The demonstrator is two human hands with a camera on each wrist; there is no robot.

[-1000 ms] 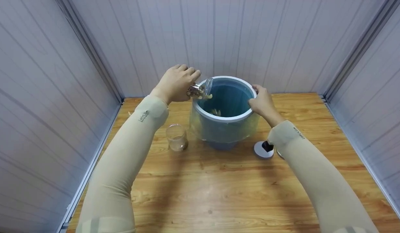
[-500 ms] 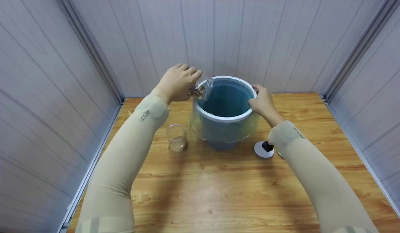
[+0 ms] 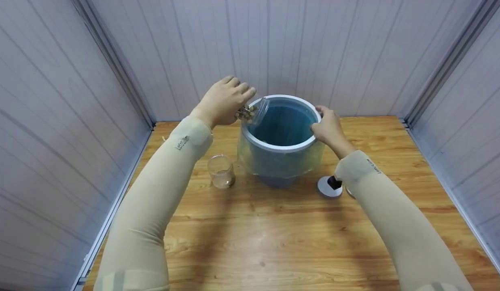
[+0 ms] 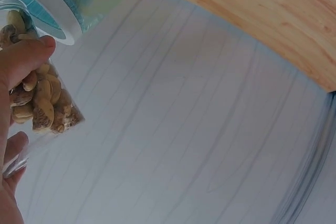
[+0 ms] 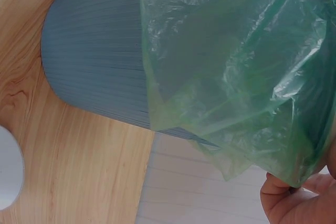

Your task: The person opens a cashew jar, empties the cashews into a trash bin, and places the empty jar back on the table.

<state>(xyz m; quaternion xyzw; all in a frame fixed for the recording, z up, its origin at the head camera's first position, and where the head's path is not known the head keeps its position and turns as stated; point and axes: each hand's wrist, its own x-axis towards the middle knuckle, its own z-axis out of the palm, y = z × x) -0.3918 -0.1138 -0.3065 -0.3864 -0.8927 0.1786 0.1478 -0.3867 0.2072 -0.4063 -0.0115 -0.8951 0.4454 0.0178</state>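
My left hand (image 3: 225, 101) grips a clear jar (image 3: 263, 110) tipped sideways, its mouth over the left rim of a blue trash bin (image 3: 281, 148). Tan and brown nuts (image 4: 44, 100), some cashew-like, sit in the jar; my fingers hide part of it. A thin green bag (image 5: 226, 61) lines the bin and hangs down outside it. On the right side, my right hand (image 3: 329, 126) holds the bin's rim, with the thumb on the near side and fingers behind. The bin stands upright; its bottom inside cannot be made out.
A clear glass cup (image 3: 221, 171) stands left of the bin. To the right lies a white round lid (image 3: 327, 190) with a black piece by it, and another round item partly hidden by the sleeve. Pale panel walls (image 3: 250, 48) enclose the wooden table (image 3: 258, 242).
One second ago nuts were falling from the jar into the bin; none are seen falling now. The left hand has risen slightly and the jar has shifted a little right. The right hand stays put.
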